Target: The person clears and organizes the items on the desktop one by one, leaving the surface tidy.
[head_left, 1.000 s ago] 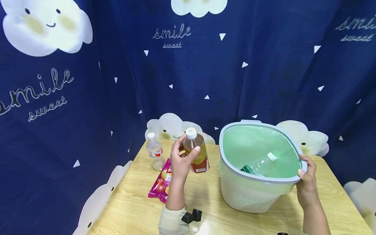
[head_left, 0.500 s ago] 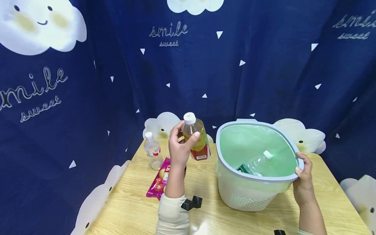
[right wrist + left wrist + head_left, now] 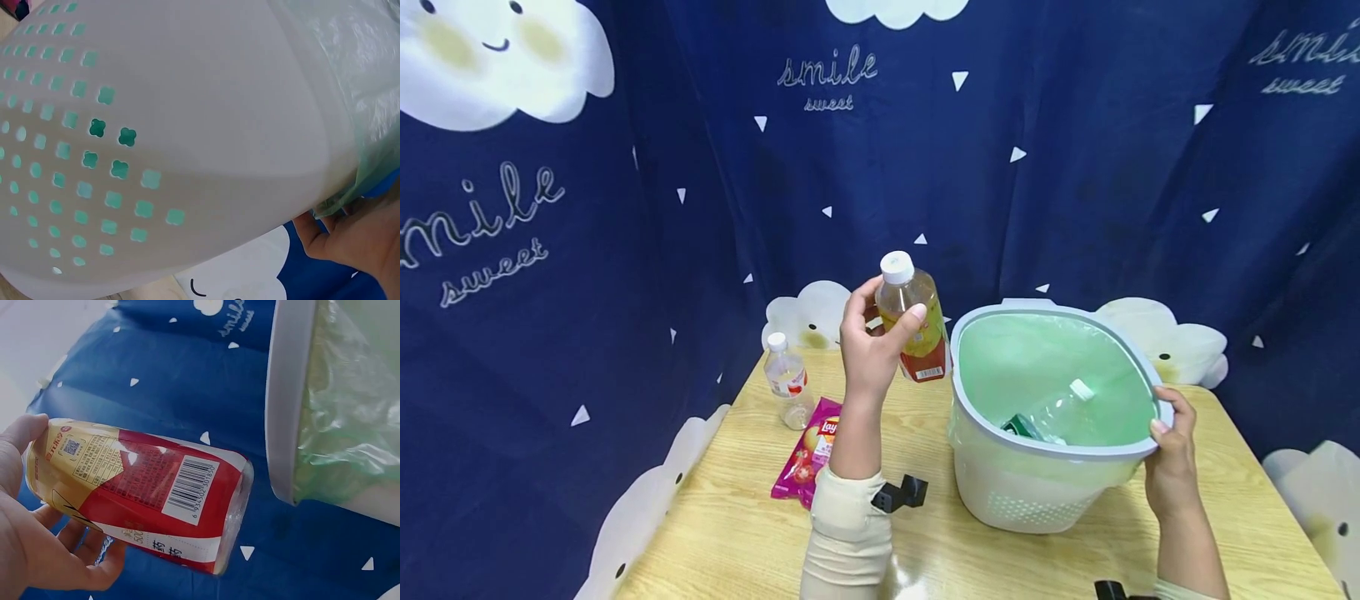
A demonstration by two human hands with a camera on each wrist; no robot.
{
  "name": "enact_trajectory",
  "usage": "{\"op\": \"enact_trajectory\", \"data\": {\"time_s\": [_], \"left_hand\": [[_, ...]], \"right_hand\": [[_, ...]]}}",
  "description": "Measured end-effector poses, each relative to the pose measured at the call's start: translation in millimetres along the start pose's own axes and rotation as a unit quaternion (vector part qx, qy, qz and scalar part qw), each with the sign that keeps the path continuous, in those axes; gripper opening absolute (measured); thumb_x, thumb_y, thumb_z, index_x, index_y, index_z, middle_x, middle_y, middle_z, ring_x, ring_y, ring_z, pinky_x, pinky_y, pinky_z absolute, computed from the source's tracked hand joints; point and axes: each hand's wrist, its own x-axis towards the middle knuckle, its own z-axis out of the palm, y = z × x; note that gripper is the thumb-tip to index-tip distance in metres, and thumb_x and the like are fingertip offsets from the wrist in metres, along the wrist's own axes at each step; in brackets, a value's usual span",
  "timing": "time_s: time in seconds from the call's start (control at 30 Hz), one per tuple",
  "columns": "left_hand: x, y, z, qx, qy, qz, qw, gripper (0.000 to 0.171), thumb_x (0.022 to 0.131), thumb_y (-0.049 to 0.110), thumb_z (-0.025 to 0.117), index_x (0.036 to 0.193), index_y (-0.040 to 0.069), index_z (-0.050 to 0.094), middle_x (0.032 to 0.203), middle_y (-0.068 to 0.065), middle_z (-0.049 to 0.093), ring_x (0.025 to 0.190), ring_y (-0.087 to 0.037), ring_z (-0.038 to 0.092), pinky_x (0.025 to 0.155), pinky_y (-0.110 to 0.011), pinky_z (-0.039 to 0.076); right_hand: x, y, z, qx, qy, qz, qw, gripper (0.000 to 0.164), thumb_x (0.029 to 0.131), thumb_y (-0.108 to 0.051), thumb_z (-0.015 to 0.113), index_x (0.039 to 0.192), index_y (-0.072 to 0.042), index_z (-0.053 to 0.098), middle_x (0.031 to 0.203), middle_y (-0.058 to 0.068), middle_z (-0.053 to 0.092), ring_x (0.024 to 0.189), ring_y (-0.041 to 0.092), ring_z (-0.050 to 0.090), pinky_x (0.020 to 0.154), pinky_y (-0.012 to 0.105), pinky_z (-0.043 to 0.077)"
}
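Observation:
My left hand (image 3: 874, 342) grips a plastic drink bottle (image 3: 917, 321) with a white cap and a red and yellow label, raised above the table at the left of the bin. In the left wrist view the bottle (image 3: 144, 494) lies sideways, its barcode and base facing the bin's rim (image 3: 284, 400). With thumb and fingers my right hand (image 3: 1176, 454) holds the rim of the white bin (image 3: 1022, 508) at its right side. A pale green liner bag (image 3: 1037, 358) covers the bin's inside. Down in it lie a clear bottle (image 3: 1063, 417) and a small green item (image 3: 1021, 427).
Another clear bottle (image 3: 788, 387) with a white cap stands at the table's back left. A purple Lay's chip bag (image 3: 805, 462) lies in front of it, partly hidden by my left forearm. A blue cloud-print curtain (image 3: 880, 183) closes off the back and left of the wooden table (image 3: 715, 533).
My left hand has lifted the drink bottle higher and brought it a little rightward, nearer the bin's rim. My right hand keeps its hold on the rim. The head view has shifted slightly.

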Motion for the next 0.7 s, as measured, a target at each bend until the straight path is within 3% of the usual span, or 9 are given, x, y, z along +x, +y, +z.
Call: {"op": "enact_trajectory", "data": {"time_s": [0.1,0.27,0.43,0.7], "left_hand": [[5.4,0.6,4.0,0.006,0.002,0.007,1.0000,0.053,0.076,0.009,0.069,0.123,-0.005,0.051,0.112,-0.017,0.054,0.098,-0.026,0.051,0.078,-0.045,0.044],[20.3,-14.5,10.7,0.011,-0.010,0.026,0.9996,0.056,0.076,0.014,0.073,0.126,-0.001,0.052,0.115,-0.015,0.054,0.099,-0.027,0.052,0.077,-0.044,0.046],[32.0,-12.6,18.0,0.025,-0.028,0.037,0.9986,0.055,0.077,0.025,0.074,0.124,0.005,0.054,0.114,-0.008,0.054,0.101,-0.021,0.050,0.081,-0.041,0.043],[41.2,-8.5,33.6,0.030,-0.063,0.008,0.9975,0.053,0.076,0.028,0.075,0.123,0.011,0.055,0.111,-0.004,0.054,0.098,-0.021,0.049,0.077,-0.038,0.046]], "right_hand": [[0,0,0,0.004,0.005,0.000,1.000,0.039,0.087,-0.011,0.038,0.125,-0.017,0.043,0.123,0.009,0.035,0.098,0.018,0.042,0.075,0.020,0.040],[0,0,0,0.016,0.010,-0.006,1.000,0.039,0.086,-0.010,0.039,0.125,-0.016,0.044,0.122,0.009,0.036,0.097,0.017,0.043,0.074,0.020,0.040],[2,2,1,0.020,0.009,-0.011,1.000,0.040,0.086,-0.010,0.039,0.125,-0.015,0.044,0.121,0.009,0.037,0.096,0.018,0.043,0.074,0.020,0.041],[2,2,2,0.037,0.029,-0.021,0.999,0.040,0.084,-0.007,0.040,0.122,-0.013,0.046,0.116,0.010,0.041,0.092,0.016,0.047,0.073,0.019,0.041]]}}
